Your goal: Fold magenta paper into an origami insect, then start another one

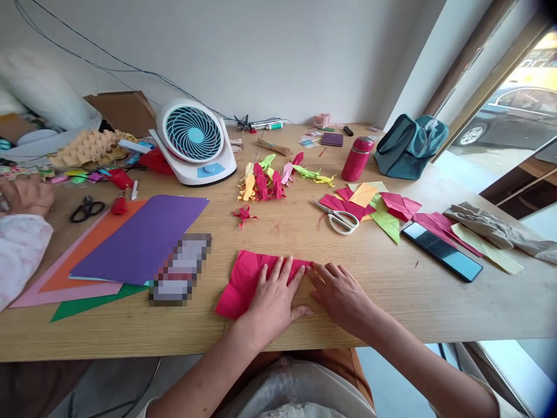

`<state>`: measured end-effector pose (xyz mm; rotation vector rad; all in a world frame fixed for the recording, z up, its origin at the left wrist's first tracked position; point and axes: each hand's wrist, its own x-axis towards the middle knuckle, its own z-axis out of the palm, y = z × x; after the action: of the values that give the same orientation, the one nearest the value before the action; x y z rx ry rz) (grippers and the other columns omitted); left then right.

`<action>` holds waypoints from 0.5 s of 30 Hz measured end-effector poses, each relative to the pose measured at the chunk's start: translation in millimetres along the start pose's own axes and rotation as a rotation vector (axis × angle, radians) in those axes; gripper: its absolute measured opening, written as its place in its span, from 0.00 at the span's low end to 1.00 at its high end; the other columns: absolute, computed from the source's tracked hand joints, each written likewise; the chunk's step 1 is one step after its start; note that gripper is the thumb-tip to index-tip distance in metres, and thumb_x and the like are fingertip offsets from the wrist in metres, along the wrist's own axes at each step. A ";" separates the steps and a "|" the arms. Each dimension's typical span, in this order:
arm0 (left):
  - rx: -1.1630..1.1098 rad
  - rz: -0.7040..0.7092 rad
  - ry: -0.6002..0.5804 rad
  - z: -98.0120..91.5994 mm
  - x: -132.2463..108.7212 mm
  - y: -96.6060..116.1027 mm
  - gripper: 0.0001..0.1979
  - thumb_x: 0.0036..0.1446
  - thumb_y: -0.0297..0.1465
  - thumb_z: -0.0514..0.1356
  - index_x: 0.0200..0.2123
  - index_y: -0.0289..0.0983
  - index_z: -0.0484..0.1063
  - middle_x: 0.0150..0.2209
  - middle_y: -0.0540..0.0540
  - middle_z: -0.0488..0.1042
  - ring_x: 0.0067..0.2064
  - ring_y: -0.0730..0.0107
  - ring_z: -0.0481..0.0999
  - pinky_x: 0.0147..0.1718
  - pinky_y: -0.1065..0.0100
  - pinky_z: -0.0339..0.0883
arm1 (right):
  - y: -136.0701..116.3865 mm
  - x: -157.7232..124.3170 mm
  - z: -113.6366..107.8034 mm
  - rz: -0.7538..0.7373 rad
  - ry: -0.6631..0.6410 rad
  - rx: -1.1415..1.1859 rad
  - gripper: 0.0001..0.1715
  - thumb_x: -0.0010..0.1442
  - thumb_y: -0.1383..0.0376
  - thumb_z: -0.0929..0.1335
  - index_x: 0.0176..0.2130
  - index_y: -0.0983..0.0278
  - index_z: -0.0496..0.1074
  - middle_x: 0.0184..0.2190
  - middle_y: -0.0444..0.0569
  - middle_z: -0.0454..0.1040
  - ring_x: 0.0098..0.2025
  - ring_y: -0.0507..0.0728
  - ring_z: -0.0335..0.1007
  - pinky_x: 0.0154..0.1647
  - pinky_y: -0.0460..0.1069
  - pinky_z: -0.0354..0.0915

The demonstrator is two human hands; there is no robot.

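Note:
A crimson sheet of folded paper (241, 283) lies on the wooden table in front of me, creased and with its left part exposed. My left hand (272, 299) rests flat across it, fingers stretched and slightly spread, covering its middle. At the paper's right corner, my right hand (337, 293) has its fingers bent and drawn together, with the fingertips on the corner. Beyond the sheet sits a small red folded paper figure (244, 215). Farther back is a cluster of folded paper figures (263, 181) in red, yellow, green and pink.
White-handled scissors (342, 220) lie beside colored paper pieces (394, 223) and a phone (444, 252) on the right. A red flask (357, 159) and teal bag (409, 148) stand behind. Left are a fan (194, 139), a purple sheet (143, 241) and another person's hand (28, 194).

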<state>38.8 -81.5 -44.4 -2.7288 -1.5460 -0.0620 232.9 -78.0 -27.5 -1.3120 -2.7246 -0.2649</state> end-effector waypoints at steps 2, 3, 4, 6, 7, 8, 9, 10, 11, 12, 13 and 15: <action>0.009 0.000 0.007 2.4 -0.7 0.0 0.41 0.59 0.57 0.52 0.69 0.42 0.52 0.71 0.35 0.47 0.71 0.46 0.48 0.62 0.40 0.53 | -0.2 -1.2 0.8 -0.004 0.003 -0.009 0.21 0.64 0.66 0.68 0.55 0.70 0.70 0.54 0.60 0.72 0.45 0.63 0.66 0.44 0.56 0.66; 0.013 0.001 0.011 3.4 -1.2 0.0 0.42 0.59 0.56 0.52 0.69 0.42 0.51 0.72 0.35 0.47 0.71 0.46 0.48 0.63 0.40 0.52 | -0.4 -1.9 1.8 -0.005 0.008 -0.015 0.21 0.64 0.66 0.68 0.55 0.69 0.70 0.54 0.60 0.72 0.45 0.63 0.66 0.44 0.56 0.66; 0.015 0.002 0.014 4.2 -1.7 0.0 0.42 0.59 0.56 0.53 0.69 0.42 0.51 0.72 0.35 0.47 0.71 0.46 0.47 0.63 0.40 0.52 | -0.8 -2.5 3.0 -0.003 0.014 -0.020 0.21 0.64 0.66 0.67 0.55 0.69 0.70 0.55 0.60 0.71 0.46 0.63 0.66 0.44 0.56 0.66; 0.012 0.005 0.010 4.6 -2.3 0.0 0.42 0.59 0.56 0.53 0.70 0.42 0.50 0.72 0.35 0.46 0.71 0.46 0.47 0.63 0.39 0.51 | -1.7 -3.2 5.2 0.003 0.019 -0.027 0.20 0.64 0.66 0.67 0.55 0.68 0.70 0.56 0.61 0.71 0.46 0.63 0.66 0.44 0.55 0.66; 0.010 0.006 0.003 4.1 -2.4 0.1 0.42 0.59 0.55 0.53 0.70 0.42 0.50 0.72 0.35 0.46 0.71 0.46 0.46 0.63 0.39 0.51 | -2.2 -3.2 5.8 0.009 0.015 -0.030 0.20 0.65 0.66 0.67 0.55 0.68 0.70 0.56 0.61 0.71 0.46 0.63 0.66 0.44 0.55 0.66; 0.008 0.005 -0.007 3.3 -2.4 0.3 0.42 0.59 0.55 0.54 0.70 0.41 0.50 0.72 0.35 0.46 0.72 0.46 0.46 0.63 0.39 0.51 | -2.5 -2.9 6.0 0.013 0.005 -0.032 0.20 0.65 0.65 0.67 0.56 0.68 0.70 0.56 0.61 0.71 0.46 0.63 0.66 0.44 0.56 0.65; 0.007 0.004 -0.019 2.1 -2.2 0.6 0.42 0.59 0.55 0.54 0.70 0.41 0.50 0.72 0.35 0.45 0.72 0.45 0.46 0.63 0.39 0.51 | -2.6 -2.4 5.7 0.017 -0.008 -0.032 0.20 0.65 0.65 0.67 0.55 0.69 0.71 0.56 0.61 0.71 0.45 0.63 0.66 0.44 0.56 0.65; 0.008 0.003 -0.032 0.7 -1.8 0.9 0.42 0.59 0.54 0.55 0.70 0.41 0.49 0.72 0.35 0.45 0.72 0.45 0.45 0.63 0.39 0.51 | -2.4 -1.5 4.8 0.019 -0.021 -0.029 0.20 0.65 0.65 0.67 0.54 0.69 0.71 0.56 0.61 0.71 0.46 0.64 0.66 0.43 0.56 0.65; 0.009 0.001 -0.044 -0.7 -1.4 1.3 0.42 0.59 0.54 0.55 0.70 0.41 0.49 0.72 0.35 0.45 0.72 0.45 0.45 0.63 0.39 0.51 | -2.0 -0.6 3.5 0.017 -0.031 -0.019 0.19 0.65 0.65 0.67 0.53 0.69 0.72 0.56 0.61 0.71 0.46 0.64 0.66 0.44 0.56 0.64; 0.010 -0.001 -0.054 -2.0 -1.0 1.7 0.42 0.59 0.53 0.56 0.70 0.41 0.49 0.72 0.35 0.44 0.72 0.45 0.44 0.63 0.39 0.50 | -1.3 0.5 1.8 0.016 -0.037 -0.004 0.18 0.65 0.65 0.67 0.52 0.69 0.72 0.55 0.60 0.71 0.46 0.64 0.66 0.44 0.56 0.64; 0.012 -0.002 -0.062 -3.1 -0.6 2.1 0.42 0.59 0.53 0.56 0.70 0.41 0.49 0.72 0.35 0.44 0.72 0.45 0.44 0.63 0.39 0.50 | -0.4 1.6 -0.1 0.016 -0.041 0.014 0.17 0.65 0.65 0.67 0.52 0.68 0.73 0.54 0.60 0.71 0.47 0.63 0.66 0.44 0.56 0.63; 0.014 -0.006 -0.070 -4.5 -0.3 2.6 0.42 0.60 0.52 0.56 0.70 0.41 0.48 0.72 0.35 0.43 0.72 0.45 0.44 0.64 0.39 0.49 | 1.3 3.5 -4.1 0.026 -0.044 0.053 0.15 0.66 0.65 0.66 0.50 0.67 0.73 0.52 0.59 0.72 0.46 0.62 0.67 0.44 0.56 0.61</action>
<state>40.7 -83.2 -39.9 -2.7442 -1.5646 0.0443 231.8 -75.4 -22.8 -1.3549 -2.7281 -0.1626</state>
